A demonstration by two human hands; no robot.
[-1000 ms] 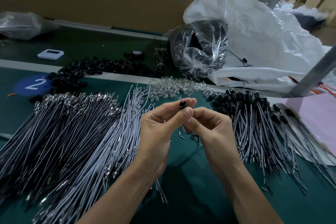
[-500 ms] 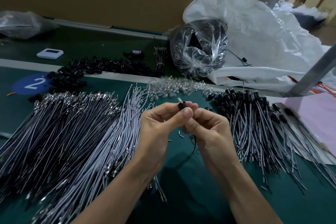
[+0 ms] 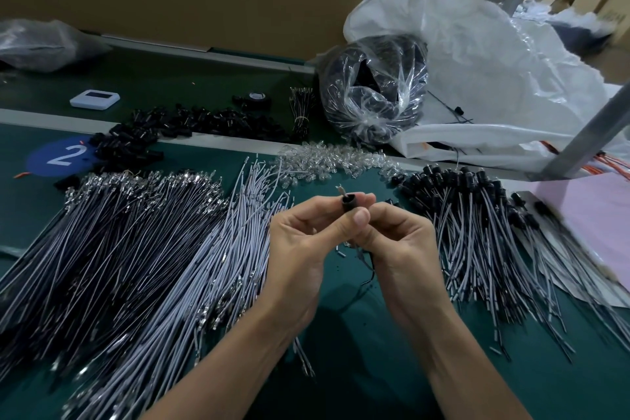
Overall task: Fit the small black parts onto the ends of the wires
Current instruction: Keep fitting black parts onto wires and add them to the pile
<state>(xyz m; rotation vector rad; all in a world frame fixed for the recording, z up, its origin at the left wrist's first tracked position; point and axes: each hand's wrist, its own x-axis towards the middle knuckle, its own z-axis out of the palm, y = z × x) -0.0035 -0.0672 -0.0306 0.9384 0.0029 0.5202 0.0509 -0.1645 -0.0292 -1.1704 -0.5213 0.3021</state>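
My left hand [image 3: 300, 249] pinches a small black part [image 3: 348, 204] between thumb and fingers above the green mat. A metal wire tip [image 3: 341, 190] sticks out of the part's top. My right hand [image 3: 399, 242] pinches the wire [image 3: 366, 261] just below the part, and the wire hangs down under that hand. Bare grey and black wires [image 3: 136, 249] lie in a big fan to the left. Wires with black parts fitted [image 3: 477, 215] are heaped to the right. Loose black parts [image 3: 191, 126] are piled at the back.
A heap of clear LEDs [image 3: 334, 160] lies behind my hands. A clear bag of black parts [image 3: 375, 89] and a large white sack [image 3: 494, 78] stand at the back right. A white device [image 3: 94, 99] and a blue "2" sticker [image 3: 61, 157] are at left, pink paper [image 3: 589, 211] at right.
The metal wire tip now pokes further out of the black part's top. Both hands stay together in the middle.
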